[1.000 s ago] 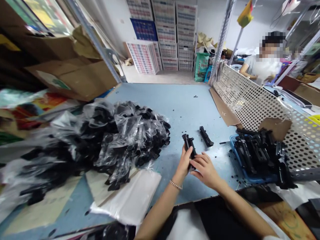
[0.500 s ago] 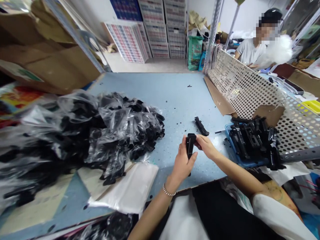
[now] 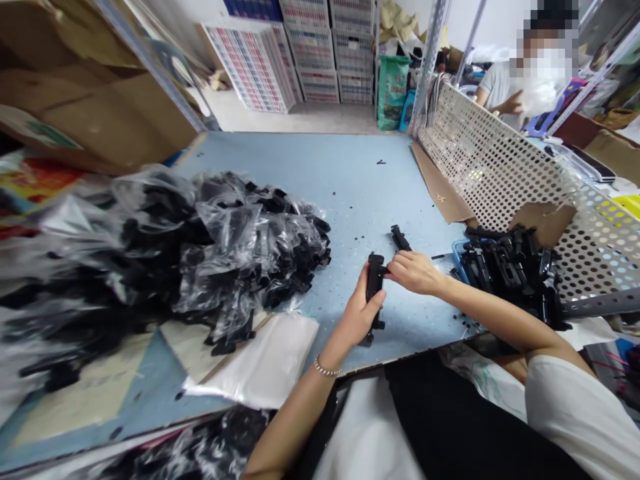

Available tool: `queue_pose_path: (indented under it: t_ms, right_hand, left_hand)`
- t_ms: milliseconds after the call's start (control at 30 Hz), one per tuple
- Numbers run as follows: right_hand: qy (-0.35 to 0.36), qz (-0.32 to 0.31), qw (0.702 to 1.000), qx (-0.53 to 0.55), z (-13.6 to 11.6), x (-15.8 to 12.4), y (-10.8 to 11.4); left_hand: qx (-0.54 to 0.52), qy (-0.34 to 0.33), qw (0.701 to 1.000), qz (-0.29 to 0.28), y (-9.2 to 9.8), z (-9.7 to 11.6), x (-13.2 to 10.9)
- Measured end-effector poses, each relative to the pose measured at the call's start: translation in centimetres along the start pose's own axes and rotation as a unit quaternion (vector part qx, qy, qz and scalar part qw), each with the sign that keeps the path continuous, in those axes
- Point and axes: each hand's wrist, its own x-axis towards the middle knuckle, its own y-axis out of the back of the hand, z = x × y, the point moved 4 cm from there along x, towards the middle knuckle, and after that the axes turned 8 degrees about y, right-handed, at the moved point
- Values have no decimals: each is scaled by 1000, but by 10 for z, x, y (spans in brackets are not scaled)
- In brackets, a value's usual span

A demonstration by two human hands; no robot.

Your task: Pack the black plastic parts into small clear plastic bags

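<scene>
My left hand (image 3: pixel 359 308) is wrapped round a long black plastic part (image 3: pixel 375 283), which stands nearly upright over the front of the blue table. At the upper right side of that part, my right hand (image 3: pixel 413 270) is closed in a pinch; whatever is between its fingertips is too small to name. Just behind my right hand a second black part (image 3: pixel 399 238) lies on the table. Further right, a blue basket (image 3: pixel 459 257) is heaped with similar black parts (image 3: pixel 505 263).
Black parts in clear bags (image 3: pixel 240 240) cover the left side, with flat clear bags (image 3: pixel 265 363) in front. A perforated metal panel (image 3: pixel 490 153) borders the right. Cardboard (image 3: pixel 100 113) stands back left. Beyond the panel, a person (image 3: pixel 500 87) holds something white.
The held part has turned, showing more of its length. My right hand has closed more tightly beside it and now partly covers the loose part. The person beyond the panel has raised a hand.
</scene>
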Motion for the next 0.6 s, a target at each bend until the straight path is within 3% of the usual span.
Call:
queue_pose_path:
  t_ms: [67,133,233,333,433,533,600]
  right_hand:
    - [-73,26,992,100,9,1,-14]
    - [-124,13,978,165,12,-2,-28]
    - [-132,-35,977,162,2,-10,-40]
    - [-7,-67,997,-29,-23,-19,-40]
    - [136,-98,969,-179,-44,-26,-47]
    - [212,-108,951,-199,-47,-29,-56]
    - [220,-115,951,-184,-44,-31,-65]
  left_hand:
    - [1,-6,1000,6,0,-1,4]
    - [0,-3,1000,16,3,-3,9]
    - [-41,49,997,40,16,-9,15]
    - [-112,128,984,57,28,-11,19]
    - [-136,151,977,57,30,-8,20]
    - [-154,155,975,49,22,-9,18]
    - [-168,154,972,54,17,-13,14]
